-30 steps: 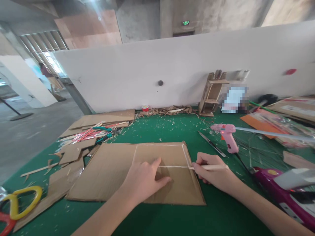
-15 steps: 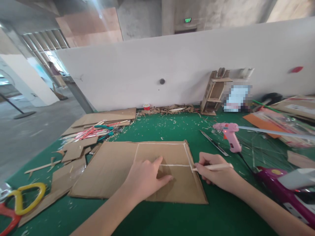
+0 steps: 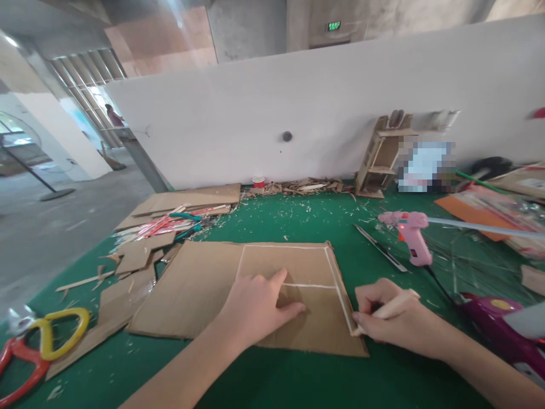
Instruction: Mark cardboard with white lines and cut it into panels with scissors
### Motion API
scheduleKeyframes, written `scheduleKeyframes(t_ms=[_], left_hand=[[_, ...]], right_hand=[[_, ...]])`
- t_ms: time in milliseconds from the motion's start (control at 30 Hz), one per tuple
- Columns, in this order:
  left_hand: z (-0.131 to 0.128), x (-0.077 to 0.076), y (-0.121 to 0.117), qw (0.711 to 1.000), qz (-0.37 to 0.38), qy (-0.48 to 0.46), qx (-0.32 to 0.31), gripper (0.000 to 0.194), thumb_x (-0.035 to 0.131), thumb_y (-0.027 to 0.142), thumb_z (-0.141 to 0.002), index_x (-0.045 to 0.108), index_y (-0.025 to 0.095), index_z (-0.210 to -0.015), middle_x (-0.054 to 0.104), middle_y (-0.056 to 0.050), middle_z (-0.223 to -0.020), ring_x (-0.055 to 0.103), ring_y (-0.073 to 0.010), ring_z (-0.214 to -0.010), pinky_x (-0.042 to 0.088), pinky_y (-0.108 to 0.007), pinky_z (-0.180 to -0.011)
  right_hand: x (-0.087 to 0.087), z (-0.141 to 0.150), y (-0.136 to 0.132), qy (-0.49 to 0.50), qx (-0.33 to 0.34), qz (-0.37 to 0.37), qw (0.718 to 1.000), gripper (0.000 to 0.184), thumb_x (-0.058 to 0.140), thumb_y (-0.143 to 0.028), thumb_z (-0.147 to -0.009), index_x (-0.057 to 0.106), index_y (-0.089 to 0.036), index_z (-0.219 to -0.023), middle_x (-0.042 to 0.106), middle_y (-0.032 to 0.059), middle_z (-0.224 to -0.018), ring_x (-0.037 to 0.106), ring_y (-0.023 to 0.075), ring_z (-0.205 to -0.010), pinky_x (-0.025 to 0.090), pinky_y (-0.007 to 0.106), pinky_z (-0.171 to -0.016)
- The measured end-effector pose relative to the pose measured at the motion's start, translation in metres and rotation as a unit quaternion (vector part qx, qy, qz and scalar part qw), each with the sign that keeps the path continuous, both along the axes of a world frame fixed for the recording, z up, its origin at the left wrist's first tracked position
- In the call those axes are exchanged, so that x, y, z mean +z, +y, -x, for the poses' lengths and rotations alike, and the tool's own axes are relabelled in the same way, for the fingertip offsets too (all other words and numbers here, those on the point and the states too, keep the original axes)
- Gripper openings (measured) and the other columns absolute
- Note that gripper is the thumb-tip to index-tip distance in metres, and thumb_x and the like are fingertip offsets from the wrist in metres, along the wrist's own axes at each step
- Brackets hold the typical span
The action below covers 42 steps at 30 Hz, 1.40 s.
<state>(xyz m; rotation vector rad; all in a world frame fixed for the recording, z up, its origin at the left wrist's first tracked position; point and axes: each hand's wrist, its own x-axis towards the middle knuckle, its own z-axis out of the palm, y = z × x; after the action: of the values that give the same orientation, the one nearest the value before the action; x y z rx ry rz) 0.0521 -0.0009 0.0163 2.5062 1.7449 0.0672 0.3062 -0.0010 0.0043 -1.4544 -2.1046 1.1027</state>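
Observation:
A flat sheet of brown cardboard [image 3: 200, 289] lies on the green table, marked with white lines [image 3: 338, 287] along its right part. My left hand [image 3: 259, 307] rests flat on the sheet, fingers spread, pressing near the middle line. At the sheet's lower right edge, my right hand [image 3: 395, 318] is closed around a pale wooden pencil [image 3: 398, 304]. Its tip sits at the lower end of the right-hand white line, partly hidden by my fingers. Beyond that hand lies a utility knife [image 3: 378, 247], and a pink glue gun [image 3: 413, 236] stands to its right.
Scissors [image 3: 51, 341] with red and yellow handles lie front left, beside cardboard scraps [image 3: 136, 255] and teal-handled pliers [image 3: 187, 224]. A small cardboard shelf [image 3: 381, 156] stands against the white partition [image 3: 221, 125]. A purple tool [image 3: 498, 318] is at right, wood shavings [image 3: 306, 186] at the back.
My right hand has slid down toward me along the sheet's right edge, and the white line there now reaches lower. The left hand stays on the cardboard. The view has shifted slightly left.

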Motion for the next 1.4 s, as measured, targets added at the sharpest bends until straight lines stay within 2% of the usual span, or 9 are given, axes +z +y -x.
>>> scheduleKeyframes(t_ms=[167, 300, 567, 800, 900, 1000, 1100, 1200, 1400], left_hand=[[0.000, 0.001, 0.000, 1.000, 0.012, 0.002, 0.002, 0.075, 0.031, 0.073, -0.079, 0.049, 0.023, -0.131, 0.070, -0.008, -0.070, 0.066, -0.0277, -0.071, 0.043, -0.033, -0.057], [0.000, 0.003, 0.000, 1.000, 0.019, 0.005, 0.002, 0.076, 0.031, 0.073, -0.079, 0.049, 0.022, -0.132, 0.070, -0.009, -0.071, 0.066, -0.0291, -0.073, 0.044, -0.034, -0.057], [0.000, 0.003, -0.001, 1.000, 0.022, -0.008, -0.004, 0.075, 0.031, 0.072, -0.080, 0.048, 0.021, -0.133, 0.069, -0.007, -0.069, 0.065, -0.0264, -0.068, 0.042, -0.033, -0.055], [-0.001, 0.004, -0.001, 1.000, 0.027, -0.009, 0.005, 0.076, 0.032, 0.072, -0.080, 0.047, 0.021, -0.134, 0.069, -0.007, -0.070, 0.064, -0.0255, -0.068, 0.042, -0.032, -0.056], [-0.001, 0.004, -0.001, 1.000, 0.029, -0.012, 0.002, 0.075, 0.032, 0.071, -0.080, 0.047, 0.021, -0.134, 0.069, -0.006, -0.069, 0.065, -0.0263, -0.069, 0.042, -0.033, -0.056], [0.000, 0.003, -0.001, 1.000, 0.026, -0.010, 0.001, 0.075, 0.031, 0.071, -0.080, 0.047, 0.021, -0.134, 0.069, -0.006, -0.067, 0.065, -0.0270, -0.070, 0.042, -0.032, -0.055], [0.001, 0.002, -0.002, 1.000, 0.025, -0.009, 0.001, 0.075, 0.032, 0.071, -0.080, 0.047, 0.021, -0.134, 0.069, -0.006, -0.067, 0.065, -0.0270, -0.069, 0.041, -0.032, -0.054], [0.001, 0.001, -0.002, 1.000, 0.026, -0.012, -0.001, 0.075, 0.032, 0.071, -0.080, 0.048, 0.021, -0.133, 0.069, -0.006, -0.068, 0.065, -0.0268, -0.070, 0.042, -0.032, -0.055], [-0.002, 0.012, 0.001, 0.999, 0.025, -0.023, 0.009, 0.069, 0.037, 0.068, -0.080, 0.052, 0.022, -0.129, 0.067, -0.006, -0.068, 0.064, -0.0250, -0.072, 0.043, -0.032, -0.058]], right_hand=[[0.004, -0.003, -0.003, 0.125, -0.045, 0.042, 0.990, 0.031, 0.050, -0.041, -0.083, 0.045, -0.021, -0.061, 0.056, -0.0025, -0.047, 0.053, 0.0107, -0.043, 0.040, 0.020, -0.043], [0.003, 0.000, -0.017, 0.088, -0.037, 0.065, 0.993, 0.029, 0.046, -0.046, -0.088, 0.047, -0.021, -0.072, 0.064, 0.0005, -0.064, 0.061, 0.0130, -0.056, 0.047, 0.021, -0.047], [-0.012, 0.000, -0.033, 0.014, -0.063, -0.010, 0.998, 0.030, 0.045, -0.041, -0.086, 0.042, -0.022, -0.063, 0.062, -0.0009, -0.056, 0.058, 0.0126, -0.047, 0.040, 0.021, -0.043], [-0.011, -0.003, -0.035, -0.048, -0.014, -0.109, 0.993, 0.031, 0.050, -0.032, -0.080, 0.040, -0.021, -0.052, 0.053, -0.0026, -0.050, 0.048, 0.0115, -0.048, 0.035, 0.022, -0.047], [-0.013, -0.006, -0.037, -0.031, -0.033, -0.097, 0.994, 0.030, 0.048, -0.033, -0.082, 0.042, -0.022, -0.055, 0.056, -0.0011, -0.054, 0.051, 0.0130, -0.053, 0.038, 0.023, -0.051], [-0.012, -0.005, -0.034, -0.016, -0.049, -0.069, 0.996, 0.030, 0.044, -0.036, -0.083, 0.042, -0.022, -0.057, 0.055, -0.0015, -0.051, 0.048, 0.0125, -0.046, 0.035, 0.023, -0.045], [-0.010, -0.001, -0.032, -0.025, -0.036, -0.074, 0.996, 0.029, 0.048, -0.034, -0.080, 0.040, -0.022, -0.055, 0.050, -0.0028, -0.048, 0.044, 0.0110, -0.045, 0.033, 0.022, -0.044], [-0.010, -0.001, -0.035, -0.016, -0.011, -0.065, 0.998, 0.029, 0.052, -0.030, -0.077, 0.040, -0.021, -0.052, 0.052, -0.0021, -0.051, 0.047, 0.0113, -0.049, 0.037, 0.022, -0.048], [-0.012, -0.006, -0.036, 0.036, -0.091, -0.038, 0.994, 0.032, 0.048, -0.042, -0.082, 0.043, -0.022, -0.058, 0.057, 0.0004, -0.054, 0.052, 0.0142, -0.051, 0.041, 0.024, -0.047]])
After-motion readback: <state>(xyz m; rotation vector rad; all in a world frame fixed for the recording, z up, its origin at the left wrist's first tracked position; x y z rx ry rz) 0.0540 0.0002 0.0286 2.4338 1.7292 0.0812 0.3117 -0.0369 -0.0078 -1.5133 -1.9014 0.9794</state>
